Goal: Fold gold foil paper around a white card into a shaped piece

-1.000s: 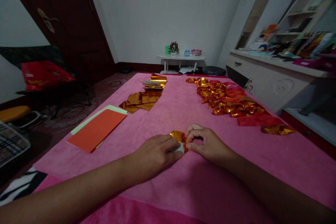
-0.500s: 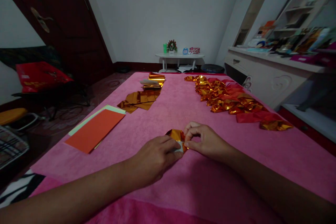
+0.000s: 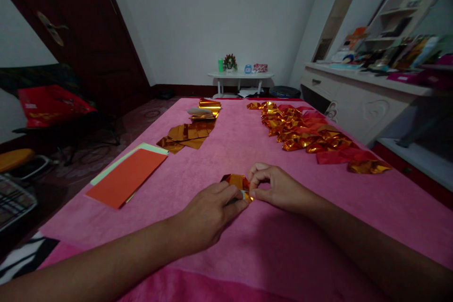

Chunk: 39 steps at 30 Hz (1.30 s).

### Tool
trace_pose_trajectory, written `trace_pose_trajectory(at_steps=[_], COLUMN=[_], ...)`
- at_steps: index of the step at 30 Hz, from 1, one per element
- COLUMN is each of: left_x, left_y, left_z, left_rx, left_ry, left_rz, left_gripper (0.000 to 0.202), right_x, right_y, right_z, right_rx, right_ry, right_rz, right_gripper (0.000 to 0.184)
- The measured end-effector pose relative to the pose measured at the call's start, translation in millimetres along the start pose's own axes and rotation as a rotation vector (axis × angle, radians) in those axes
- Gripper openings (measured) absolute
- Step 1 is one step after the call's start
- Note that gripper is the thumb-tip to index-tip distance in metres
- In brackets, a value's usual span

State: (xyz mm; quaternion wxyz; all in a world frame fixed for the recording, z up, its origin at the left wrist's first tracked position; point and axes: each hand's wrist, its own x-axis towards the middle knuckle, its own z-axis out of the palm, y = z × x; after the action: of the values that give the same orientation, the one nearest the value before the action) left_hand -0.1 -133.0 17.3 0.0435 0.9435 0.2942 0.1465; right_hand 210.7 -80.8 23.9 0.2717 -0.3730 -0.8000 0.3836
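Observation:
A small piece of shiny gold foil paper (image 3: 235,180) lies on the pink cloth (image 3: 198,170), between my two hands. My left hand (image 3: 215,210) presses its fingers down on the near side of the foil, with the thumb and fingers closed on it. A bit of pale, whitish surface shows at those fingertips. My right hand (image 3: 274,186) pinches the foil's right edge between thumb and forefinger, the other fingers curled. Part of the foil is hidden under my left fingers.
Orange paper sheets (image 3: 127,177) lie at left over pale green ones. Flat gold foil sheets (image 3: 189,134) and a gold foil roll (image 3: 209,104) are farther back. Several gold and red foil pieces (image 3: 300,127) line the right side. A cluttered dresser (image 3: 357,87) stands beyond.
The foil's near part has folded over, so less of the pale surface shows under my left fingertips. Both hands stay in nearly the same place; the view has shifted slightly.

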Motion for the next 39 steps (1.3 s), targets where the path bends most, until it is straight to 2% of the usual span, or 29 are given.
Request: trace_pose_trajectory(at_steps=[7,11,18,25,32,36,39], left_x=[-1,-1,-1,-2,-1,1,1], left_y=[1,1,0,-2,-2,-1,-1], left_z=[-0.7,0.8,0.7,2.2,2.2,1.4,0.0], left_rx=[0.027,0.044,0.099,0.109,0.114,0.113,0.117], left_ry=[-0.014,0.023,0.019,0.002,0.014,0.003,-0.011], left_rz=[0.012,-0.006,0.023,0.033,0.043,0.034,0.031], left_gripper=[0.037,0.036,0.038,0.042,0.038,0.038,0.039], right_x=[0,-1,-1,-1,-2,-5,-11], right_y=[-2,0,1,10,5,3,-7], right_z=[1,3,-5,-7,-4,-2,2], right_rx=[-0.018,-0.028,-0.033,-0.016,-0.01,-0.109,-0.325], right_ry=[0.012,0.022,-0.032,0.015,-0.043,-0.046,-0.025], right_rz=[-0.008,-0.031,-0.016,0.0,0.015,-0.011,-0.035], right_gripper=[0.01,0.011,0.01,0.019,0.03,0.033,0.033])
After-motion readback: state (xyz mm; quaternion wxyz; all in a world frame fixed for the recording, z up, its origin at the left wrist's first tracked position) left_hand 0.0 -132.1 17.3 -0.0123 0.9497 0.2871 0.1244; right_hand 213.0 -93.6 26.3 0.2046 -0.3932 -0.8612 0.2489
